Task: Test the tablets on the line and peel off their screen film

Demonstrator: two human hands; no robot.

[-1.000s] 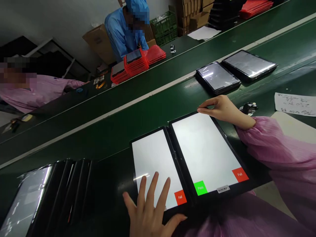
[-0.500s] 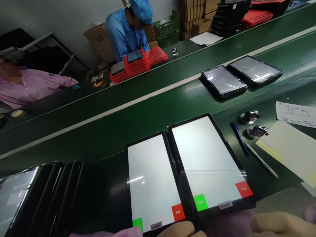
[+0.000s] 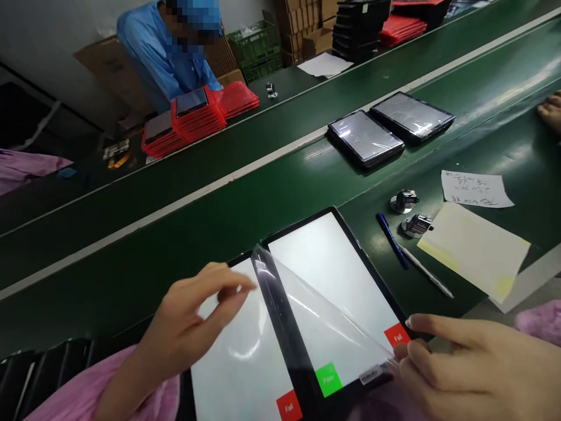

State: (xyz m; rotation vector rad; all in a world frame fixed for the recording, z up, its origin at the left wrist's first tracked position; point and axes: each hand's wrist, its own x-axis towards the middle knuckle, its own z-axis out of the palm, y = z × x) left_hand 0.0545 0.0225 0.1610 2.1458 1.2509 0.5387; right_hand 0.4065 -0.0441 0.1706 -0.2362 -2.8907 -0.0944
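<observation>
Okay, far left: a row of dark tablets (image 3: 48, 368) stands on edge at the bench's near corner. Person's left hand (image 3: 193, 324) hovers over the left lit tablet (image 3: 236, 356), fingers pinched on the far corner of a clear protective film (image 3: 315, 316). Film is lifted, stretched slantwise over the right lit tablet (image 3: 333, 275), which lies touching the left one on the green bench (image 3: 184, 234). Both screens are white, with red Fail squares; the right one also shows a green Pass square. Right hand (image 3: 464, 362) grips the film's near corner at that tablet's bottom right edge, index finger stretched out. Beside it to the right: blue pen (image 3: 391, 240), white pen (image 3: 427, 272), two small metal pieces (image 3: 409, 213), yellowish sheet (image 3: 475, 248), written note (image 3: 475, 189). Farther back, two dark tablets (image 3: 388, 128) lie side by side on the belt. Across it, a person in blue (image 3: 162, 52) stands behind red trays (image 3: 197, 114).
</observation>
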